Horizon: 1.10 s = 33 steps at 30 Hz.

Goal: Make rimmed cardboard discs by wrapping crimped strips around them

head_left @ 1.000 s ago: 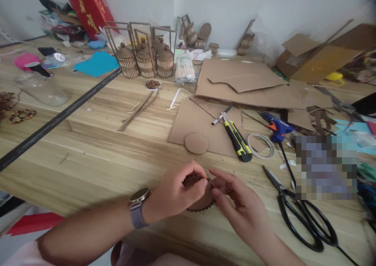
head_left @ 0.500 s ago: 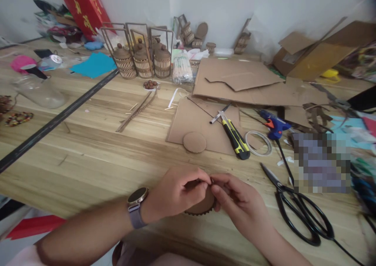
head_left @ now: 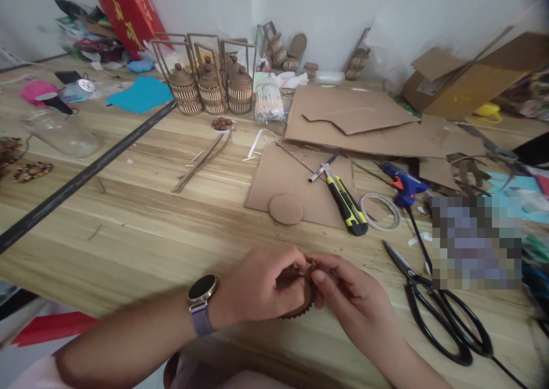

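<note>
Close to the table's near edge, both hands work on a brown cardboard disc (head_left: pixel 300 309) with a ridged, corrugated strip along its rim. My left hand (head_left: pixel 261 283), with a watch (head_left: pixel 202 290) on the wrist, is curled over the disc, fingertips pinched at its far right rim. My right hand (head_left: pixel 355 292) grips the same rim from the right, thumb on top and fingers behind. The fingertips of both hands almost meet there. Much of the disc is hidden beneath my left hand. Just beyond lies a loose cardboard circle (head_left: pixel 286 209).
To the right lie black scissors (head_left: pixel 446 314), a roll of tape (head_left: pixel 397 217), a yellow-black utility knife (head_left: pixel 346 203) and a blue glue gun (head_left: pixel 405 186). Cardboard sheets (head_left: pixel 364 111) lie behind. Small handled baskets (head_left: pixel 212 91) stand at the back, near a bowl of brown beads (head_left: pixel 222 124).
My left hand has rolled further over the disc, covering more of it, with its fingers bent lower. My right hand keeps its hold on the rim. The view has shifted slightly.
</note>
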{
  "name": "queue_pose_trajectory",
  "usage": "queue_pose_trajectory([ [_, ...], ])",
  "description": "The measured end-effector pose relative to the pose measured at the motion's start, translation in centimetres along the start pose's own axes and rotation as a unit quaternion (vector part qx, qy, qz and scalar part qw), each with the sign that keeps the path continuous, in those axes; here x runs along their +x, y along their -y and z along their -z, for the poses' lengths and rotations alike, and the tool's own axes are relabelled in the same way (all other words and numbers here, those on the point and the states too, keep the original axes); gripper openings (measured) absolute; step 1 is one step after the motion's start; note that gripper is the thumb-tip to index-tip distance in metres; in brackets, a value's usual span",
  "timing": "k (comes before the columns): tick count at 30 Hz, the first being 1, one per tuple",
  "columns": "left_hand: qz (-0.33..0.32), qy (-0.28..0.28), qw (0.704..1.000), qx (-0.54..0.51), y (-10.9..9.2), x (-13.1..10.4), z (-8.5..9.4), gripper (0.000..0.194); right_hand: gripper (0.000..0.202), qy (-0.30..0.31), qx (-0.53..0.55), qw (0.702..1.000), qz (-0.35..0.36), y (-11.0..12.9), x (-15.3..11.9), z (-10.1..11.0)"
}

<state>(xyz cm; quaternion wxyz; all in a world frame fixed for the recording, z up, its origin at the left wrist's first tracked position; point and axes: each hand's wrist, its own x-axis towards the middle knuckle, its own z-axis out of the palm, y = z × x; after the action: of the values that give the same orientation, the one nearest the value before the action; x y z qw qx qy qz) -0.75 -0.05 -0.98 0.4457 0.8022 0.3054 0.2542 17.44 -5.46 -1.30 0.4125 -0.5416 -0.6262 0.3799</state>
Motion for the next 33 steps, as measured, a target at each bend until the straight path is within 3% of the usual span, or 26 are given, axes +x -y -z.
queue_pose_trajectory([
  [4, 0.029, -0.007, 1.000, -0.005, -0.04, -0.20, -0.24, 0.024, 0.019, -0.009, -0.019, 1.000, 0.014, -0.08, -0.01, 0.07],
  [9, 0.025, 0.005, 1.000, 0.005, -0.14, -0.21, -0.37, 0.022, 0.023, 0.005, -0.069, 0.991, 0.115, 0.15, 0.24, 0.09],
  [13, 0.024, -0.002, 1.000, 0.012, -0.32, -0.23, -0.40, 0.022, 0.026, 0.015, -0.069, 0.988, 0.139, 0.23, 0.48, 0.01],
  [16, 0.027, -0.008, 0.999, 0.016, -0.40, -0.28, -0.44, 0.022, 0.025, 0.012, -0.076, 0.987, 0.138, 0.21, 0.42, -0.16],
  [21, 0.018, -0.016, 0.999, 0.026, -0.42, -0.37, -0.63, 0.023, 0.011, -0.024, -0.086, 0.993, 0.079, 0.03, -0.01, -0.32],
  [33, 0.005, -0.012, 0.997, 0.077, -0.40, -0.40, -0.63, 0.021, 0.012, 0.024, -0.069, 0.994, 0.081, 0.46, 0.38, -0.12],
])
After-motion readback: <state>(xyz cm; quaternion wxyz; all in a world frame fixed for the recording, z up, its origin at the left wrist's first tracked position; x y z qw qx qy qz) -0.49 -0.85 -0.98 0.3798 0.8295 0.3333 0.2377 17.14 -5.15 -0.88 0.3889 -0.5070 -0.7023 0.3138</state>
